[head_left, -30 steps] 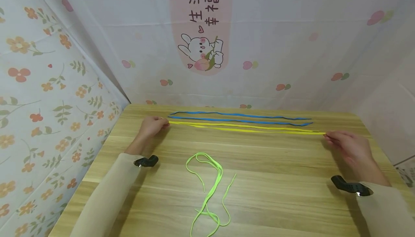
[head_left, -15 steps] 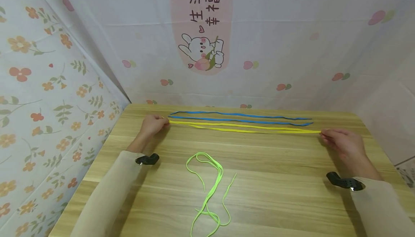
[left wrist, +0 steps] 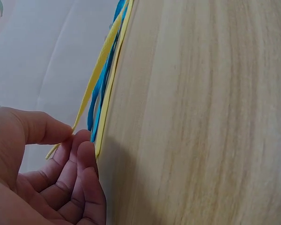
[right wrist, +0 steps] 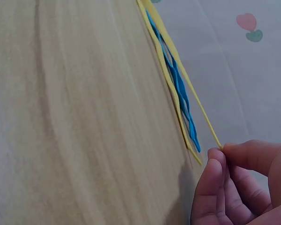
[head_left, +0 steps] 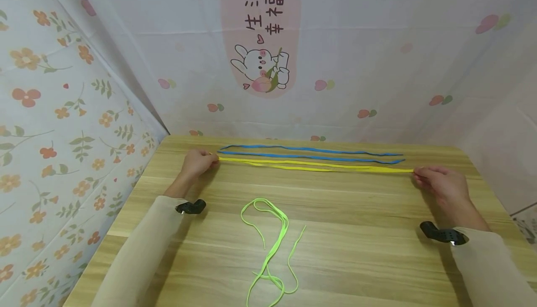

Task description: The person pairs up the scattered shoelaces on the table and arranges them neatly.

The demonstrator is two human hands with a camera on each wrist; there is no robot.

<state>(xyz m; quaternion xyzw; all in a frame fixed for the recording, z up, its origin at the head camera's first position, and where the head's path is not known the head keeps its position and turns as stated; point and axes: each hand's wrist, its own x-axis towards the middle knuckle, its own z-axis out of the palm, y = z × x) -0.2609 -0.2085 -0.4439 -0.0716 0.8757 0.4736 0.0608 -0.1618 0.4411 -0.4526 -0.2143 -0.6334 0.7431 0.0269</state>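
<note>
A flat yellow shoelace (head_left: 304, 162) runs in two strands across the far part of the table. My left hand (head_left: 198, 163) pinches it at the left between thumb and fingertips, and a short tip sticks out past them in the left wrist view. At the right, my right hand (head_left: 446, 186) pinches one end of the lace between thumb and forefinger. The right wrist view has the held strand (right wrist: 196, 96) drawn straight, while the other strand's loose end (right wrist: 194, 155) lies on the wood. Just behind, a blue shoelace (head_left: 299, 156) lies doubled in two nearly parallel strands.
A neon green shoelace (head_left: 274, 246) lies in loose loops on the near middle of the wooden table (head_left: 356, 260). A printed white cloth (head_left: 356, 55) hangs behind the table, and a floral cloth (head_left: 71, 157) hangs along the left.
My right hand has moved a little to the left with the lace end, and the held strand has come closer to the other strand. The left hand stays nearly still.
</note>
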